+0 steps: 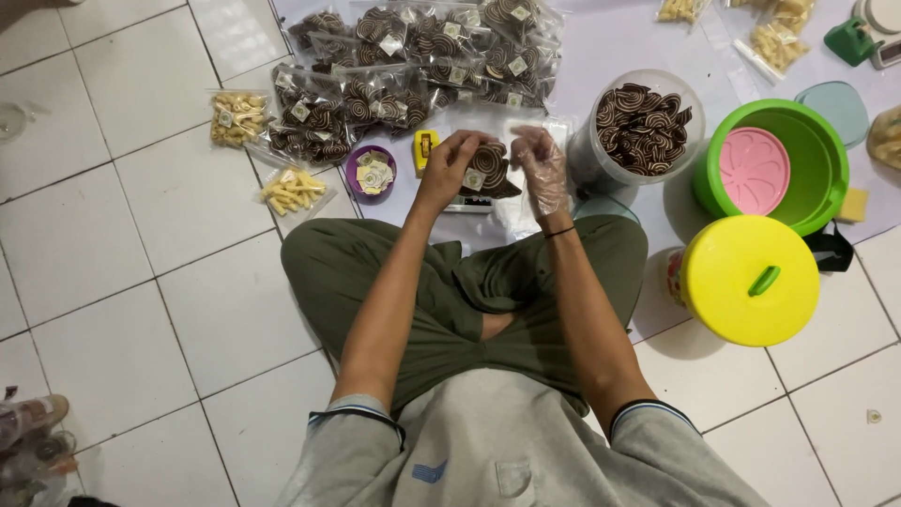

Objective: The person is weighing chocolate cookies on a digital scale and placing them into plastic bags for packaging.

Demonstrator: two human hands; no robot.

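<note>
Setting: a person sits cross-legged on a tiled floor (141, 282), looking down at both hands over a pale sheet (619, 47) spread in front of the knees.
Left hand (453, 161): bare, fingers curled shut on the near edge of a clear bag (488, 169) of brown spiral cookies; a small square label shows on the bag front.
Right hand (542, 161): in a thin clear glove, fingers bent and half closed beside the bag's right edge; whether it actually pinches the plastic I cannot tell.
Bag position: held just above a small scale (469, 202), between the two hands, near the knees.
Close by: a yellow object (426, 148) just left of the left hand, and a purple bowl (370, 172) of labels further left.
Supply: a clear tub (638, 127) of loose spiral cookies sits right of the gloved hand.
Finished stock: a pile of filled bags (413, 66) lies beyond the hands; a few bags of pale sticks (293, 191) lie to the left.
Right side: a green bucket (771, 164) with a pink disc inside, and a yellow lid (749, 279) on another container.
Doing it well: likely best to keep the bag mouth upright, grip plastic rather than cookies so they don't crack, and steady it over the scale.
</note>
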